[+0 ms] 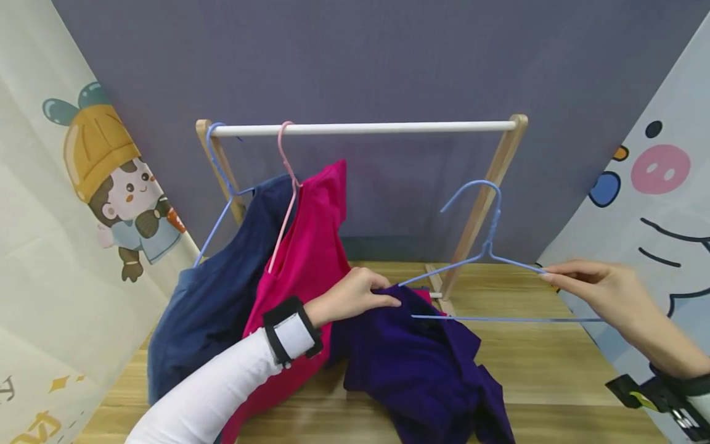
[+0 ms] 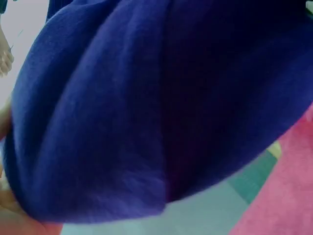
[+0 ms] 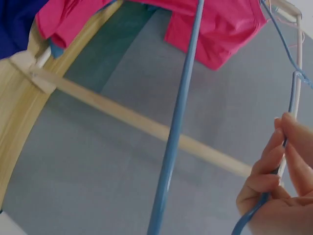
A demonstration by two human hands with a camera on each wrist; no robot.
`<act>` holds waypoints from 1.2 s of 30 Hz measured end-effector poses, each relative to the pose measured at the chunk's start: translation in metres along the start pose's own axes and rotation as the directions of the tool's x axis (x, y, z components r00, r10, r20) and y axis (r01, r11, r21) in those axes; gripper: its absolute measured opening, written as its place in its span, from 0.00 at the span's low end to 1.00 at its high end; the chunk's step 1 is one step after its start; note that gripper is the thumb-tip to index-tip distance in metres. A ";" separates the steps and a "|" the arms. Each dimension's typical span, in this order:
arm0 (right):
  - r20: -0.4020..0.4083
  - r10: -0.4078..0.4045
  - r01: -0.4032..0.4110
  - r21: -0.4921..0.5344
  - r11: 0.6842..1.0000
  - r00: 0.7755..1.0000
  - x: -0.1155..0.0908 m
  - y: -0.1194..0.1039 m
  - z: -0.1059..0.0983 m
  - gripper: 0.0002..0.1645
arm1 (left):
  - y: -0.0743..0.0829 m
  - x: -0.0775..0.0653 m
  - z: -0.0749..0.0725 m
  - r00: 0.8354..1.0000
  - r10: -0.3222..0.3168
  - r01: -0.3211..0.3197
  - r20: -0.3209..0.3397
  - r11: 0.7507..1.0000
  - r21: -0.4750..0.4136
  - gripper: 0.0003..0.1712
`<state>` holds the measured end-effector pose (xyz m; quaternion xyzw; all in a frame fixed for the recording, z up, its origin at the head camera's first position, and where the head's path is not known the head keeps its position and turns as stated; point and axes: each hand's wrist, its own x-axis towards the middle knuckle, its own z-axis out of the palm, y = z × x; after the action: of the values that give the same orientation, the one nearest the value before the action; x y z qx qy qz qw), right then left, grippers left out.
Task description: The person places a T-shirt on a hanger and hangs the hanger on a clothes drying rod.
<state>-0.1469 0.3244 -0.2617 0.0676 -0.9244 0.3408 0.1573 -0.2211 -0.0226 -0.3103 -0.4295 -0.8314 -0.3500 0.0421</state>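
Observation:
My right hand [image 1: 607, 293] pinches the right shoulder of a blue wire hanger [image 1: 488, 246], held upright with its hook at the top. The hanger's left end goes into a dark purple garment [image 1: 427, 364]. My left hand [image 1: 357, 296] pinches that garment by its upper edge, close to the hanger's left arm. The garment hangs in loose folds and drapes downward. In the left wrist view the purple cloth [image 2: 98, 122] fills most of the picture and hides most of the hand. The right wrist view shows fingers curled round the blue wire [image 3: 288, 112].
A rack with a white rail [image 1: 377, 128] and wooden legs stands on a wood-grain surface [image 1: 532, 364]. From its left part hang a navy garment [image 1: 222, 308] on a blue hanger and a bright pink garment [image 1: 310, 228] on a pink hanger. Printed curtains flank both sides.

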 end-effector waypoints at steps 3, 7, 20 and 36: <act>0.015 -0.034 0.033 0.023 0.999 0.999 0.004 -0.008 0.011 0.11 | 0.004 0.004 0.000 1.000 0.008 -0.007 -0.009 1.000 0.022 0.16; 0.030 -0.124 0.122 0.064 0.990 0.992 0.008 -0.019 0.030 0.10 | 0.011 0.012 0.000 1.000 0.008 -0.007 -0.027 0.999 0.040 0.16; -0.165 -0.494 0.481 -0.118 0.869 0.853 0.009 -0.044 0.073 0.13 | 0.022 0.024 0.001 0.996 -0.057 0.060 -0.062 0.997 0.045 0.18; 0.313 -0.344 0.299 0.183 0.936 0.885 -0.018 -0.055 0.126 0.28 | 0.020 0.026 -0.007 0.987 -0.107 0.106 -0.120 0.994 -0.013 0.09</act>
<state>-0.1479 0.2008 -0.3249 0.2881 -0.8892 0.3525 0.0451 -0.2247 -0.0017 -0.2844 -0.3628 -0.8480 -0.3797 0.0720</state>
